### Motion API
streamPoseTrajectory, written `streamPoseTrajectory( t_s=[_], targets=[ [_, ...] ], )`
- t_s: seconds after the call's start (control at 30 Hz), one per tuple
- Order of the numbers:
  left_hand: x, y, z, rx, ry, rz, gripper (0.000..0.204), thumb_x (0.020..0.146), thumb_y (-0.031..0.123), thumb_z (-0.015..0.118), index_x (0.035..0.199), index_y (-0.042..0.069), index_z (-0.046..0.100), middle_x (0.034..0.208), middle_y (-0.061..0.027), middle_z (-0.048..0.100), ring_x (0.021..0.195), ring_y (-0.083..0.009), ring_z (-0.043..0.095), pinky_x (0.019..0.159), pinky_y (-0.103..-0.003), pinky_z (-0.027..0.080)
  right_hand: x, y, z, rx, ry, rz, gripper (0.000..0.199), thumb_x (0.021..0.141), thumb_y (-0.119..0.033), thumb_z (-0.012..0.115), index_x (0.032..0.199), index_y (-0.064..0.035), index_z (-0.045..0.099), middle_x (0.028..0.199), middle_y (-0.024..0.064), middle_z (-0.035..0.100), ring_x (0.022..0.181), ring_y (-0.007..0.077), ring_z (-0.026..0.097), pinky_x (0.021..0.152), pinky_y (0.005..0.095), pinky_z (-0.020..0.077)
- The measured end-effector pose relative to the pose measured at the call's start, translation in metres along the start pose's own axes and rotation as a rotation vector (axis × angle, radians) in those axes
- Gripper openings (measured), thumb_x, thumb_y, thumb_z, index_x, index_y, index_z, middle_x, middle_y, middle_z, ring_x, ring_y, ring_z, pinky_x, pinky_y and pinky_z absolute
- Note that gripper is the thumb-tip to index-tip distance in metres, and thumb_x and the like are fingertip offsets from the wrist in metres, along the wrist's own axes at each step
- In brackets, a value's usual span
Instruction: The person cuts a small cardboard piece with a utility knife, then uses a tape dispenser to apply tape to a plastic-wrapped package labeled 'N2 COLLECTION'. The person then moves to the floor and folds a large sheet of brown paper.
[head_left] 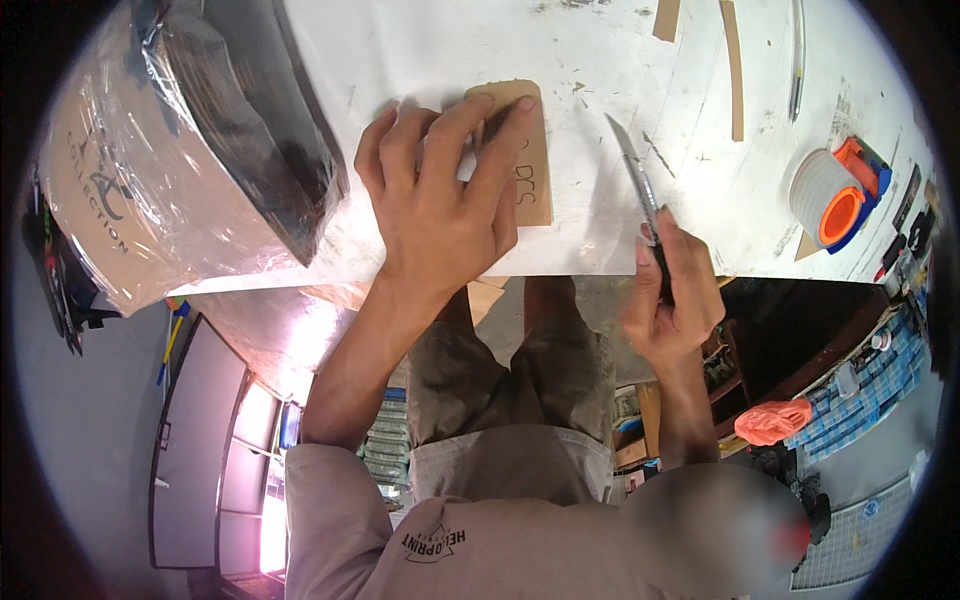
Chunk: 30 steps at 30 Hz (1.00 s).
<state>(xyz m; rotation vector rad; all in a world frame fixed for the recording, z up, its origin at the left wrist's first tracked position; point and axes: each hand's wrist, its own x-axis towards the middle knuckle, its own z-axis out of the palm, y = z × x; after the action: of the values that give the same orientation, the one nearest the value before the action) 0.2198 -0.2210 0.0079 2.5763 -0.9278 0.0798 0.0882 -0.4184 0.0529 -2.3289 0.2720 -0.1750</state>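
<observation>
My left hand [445, 185] lies over a small brown cardboard piece [536, 180] on the white table. Its fingers are spread and bent, with the tips pressing near the piece's rounded far end. Dark handwritten marks show beside the index finger, and much of the cardboard's left side is hidden under the hand. To the right, my right hand [675, 290] is closed around the dark handle of a craft knife [641, 178]. The long, thin blade points away and slightly left, apart from the cardboard.
A plastic-wrapped brown package [140, 190] fills the table's left side. An orange and blue tape dispenser [840, 200] stands at the right. Brown cardboard strips [733, 70] and a pen-like thin rod [796, 75] lie farther off. The white table's near edge [590, 272] runs below my hands.
</observation>
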Motion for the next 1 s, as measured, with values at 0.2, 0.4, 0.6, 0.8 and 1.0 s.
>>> streamPoseTrajectory(
  t_s=[0.2,0.4,0.6,0.8,1.0],
  targets=[
    [0.015,-0.001,-0.008,0.002,-0.113,-0.014,0.057,0.090,0.027,0.070,0.145,0.015,0.062,0.117,-0.0066,0.058,0.112,-0.0297,0.048,0.106,-0.050,0.030,0.000,0.003,-0.008,-0.007,-0.001,0.034,0.040,0.090,0.013,0.065,0.130,0.0091,0.066,0.098,0.0244,0.072,0.085,0.0301,0.073,0.071,0.0351,0.0587],
    [-0.003,0.001,0.006,-0.150,0.134,-0.123,0.055,0.088,0.027,0.075,0.140,0.011,0.063,0.120,-0.0090,0.061,0.111,-0.0323,0.054,0.103,-0.053,0.036,0.000,-0.002,-0.005,0.048,0.003,0.061,0.040,0.091,0.012,0.066,0.131,0.0104,0.065,0.097,0.0235,0.072,0.084,0.0289,0.073,0.072,0.0343,0.0578],
    [-0.030,0.016,-0.006,-0.172,-0.159,0.006,0.043,0.091,0.034,0.074,0.131,0.018,0.071,0.148,-0.0069,0.058,0.141,-0.0308,0.050,0.124,-0.057,0.025,-0.007,-0.002,-0.006,0.098,0.029,0.186,0.036,0.094,0.009,0.065,0.130,0.0124,0.064,0.097,0.0235,0.072,0.085,0.0262,0.072,0.075,0.0335,0.0564],
    [-0.041,0.023,-0.013,-0.002,-0.177,-0.089,0.052,0.093,0.047,0.070,0.141,0.026,0.066,0.147,-0.0103,0.053,0.132,-0.0328,0.048,0.118,-0.061,0.029,-0.018,0.001,-0.008,0.119,0.018,0.274,0.040,0.098,0.005,0.063,0.135,0.0152,0.057,0.108,0.0252,0.071,0.091,0.0270,0.072,0.078,0.0330,0.0561],
    [-0.047,0.027,-0.008,-0.020,-0.103,-0.126,0.056,0.094,0.047,0.069,0.144,0.024,0.064,0.147,-0.0103,0.050,0.130,-0.0331,0.044,0.113,-0.061,0.033,-0.024,0.002,-0.005,0.154,-0.134,0.314,0.044,0.106,-0.006,0.053,0.144,0.0154,0.046,0.126,0.0290,0.065,0.108,0.0312,0.068,0.093,0.0394,0.0535]
  ],
)
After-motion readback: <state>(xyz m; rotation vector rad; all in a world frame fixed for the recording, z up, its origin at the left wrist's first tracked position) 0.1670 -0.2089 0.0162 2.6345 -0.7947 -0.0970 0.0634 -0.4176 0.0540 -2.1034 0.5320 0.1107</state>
